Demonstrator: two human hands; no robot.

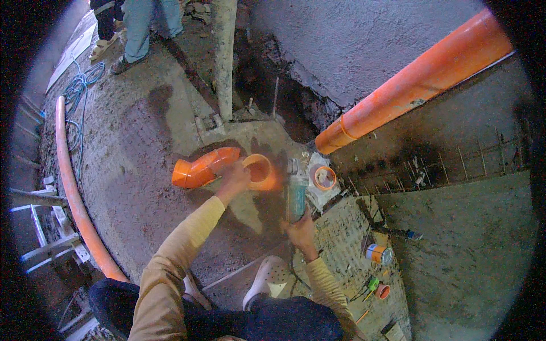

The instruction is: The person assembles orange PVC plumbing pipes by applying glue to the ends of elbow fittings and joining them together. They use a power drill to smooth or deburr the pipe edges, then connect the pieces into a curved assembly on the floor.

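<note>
My left hand (234, 181) is closed on an orange plastic pipe fitting (196, 171) low over the ground. Its round open socket (259, 171) shows just right of my fingers; the hand hides how the bent part and this socket join. To the right, my right hand (301, 233) is wrapped round the lower end of a teal power tool (296, 199), apparently an angle grinder, with a grey metal head. The tool stands upright in view, its head close to the socket, and the space between them is blurred orange. Beyond the tool, an orange pipe end (325, 178) opens upward from pale sheeting.
A large orange pipe (409, 79) slants down from the upper right. Another long pipe (79, 193) curves along the left, near coiled blue cable (85, 79). A grey post (224, 62) stands ahead; a person's legs (136, 28) are beyond. A can (379, 254) lies at right.
</note>
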